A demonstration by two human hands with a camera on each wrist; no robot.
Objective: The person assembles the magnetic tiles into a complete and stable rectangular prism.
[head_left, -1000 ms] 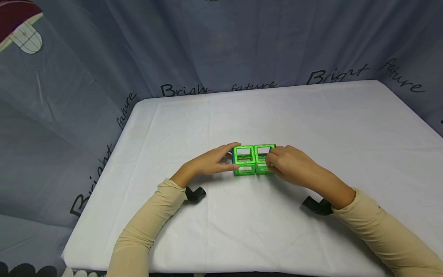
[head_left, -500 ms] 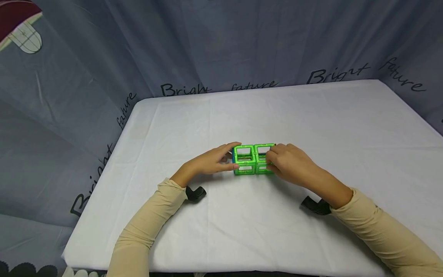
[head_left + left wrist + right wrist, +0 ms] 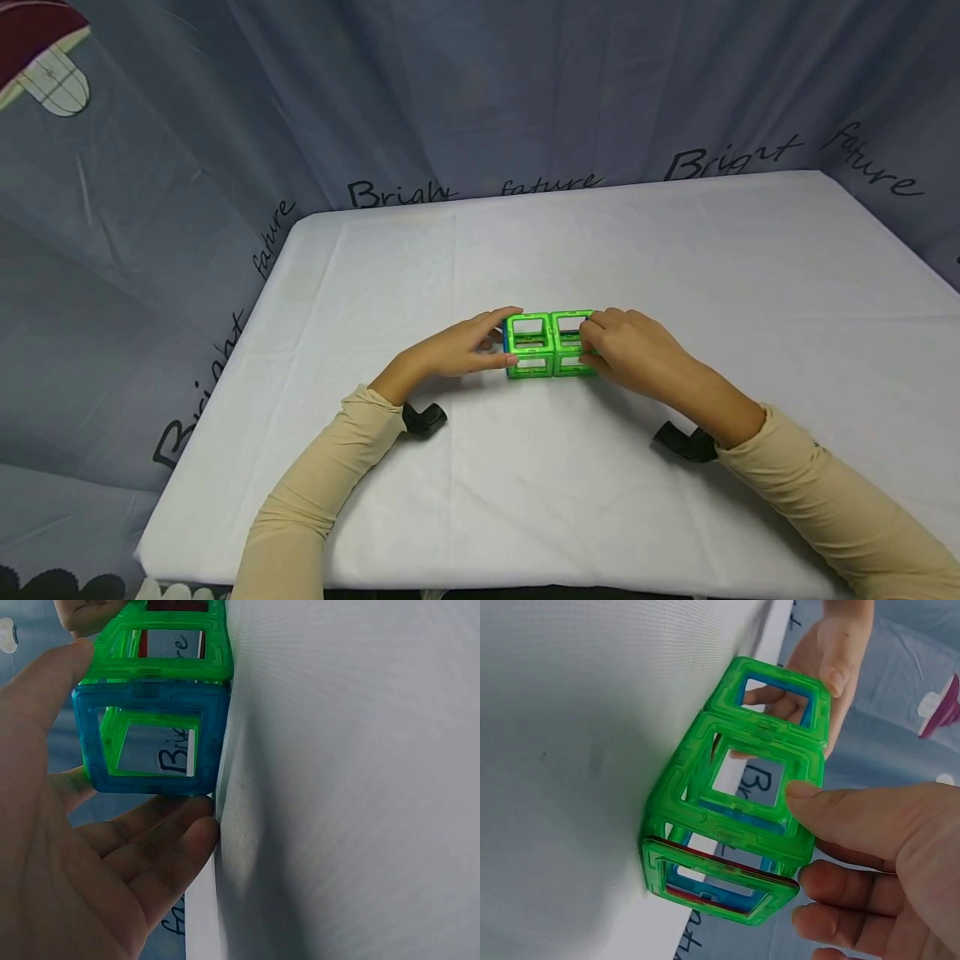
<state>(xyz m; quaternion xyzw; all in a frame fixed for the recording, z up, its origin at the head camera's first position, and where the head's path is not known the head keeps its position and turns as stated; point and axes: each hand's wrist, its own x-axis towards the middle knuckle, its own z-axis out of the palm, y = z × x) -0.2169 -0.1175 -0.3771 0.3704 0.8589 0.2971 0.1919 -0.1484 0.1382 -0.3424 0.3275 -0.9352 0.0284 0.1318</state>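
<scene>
Two joined cubes of see-through magnetic tiles, mostly green, stand side by side on the white cloth. My left hand holds the left cube, thumb on its near upper edge and fingers at its far side. A blue magnetic tile forms that cube's left end. My right hand grips the right cube between thumb and fingers, hiding part of it in the head view. In the right wrist view, a green end tile with a dark red edge line closes the right side.
The white-covered table spreads around the cubes. A grey curtain with black lettering hangs along its far and left sides. Black wrist devices protrude beneath both sleeves, close to the cloth.
The narrow gap at the bottom between the two cubes has closed. My right hand has shifted very slightly; my left hand stays in place.
</scene>
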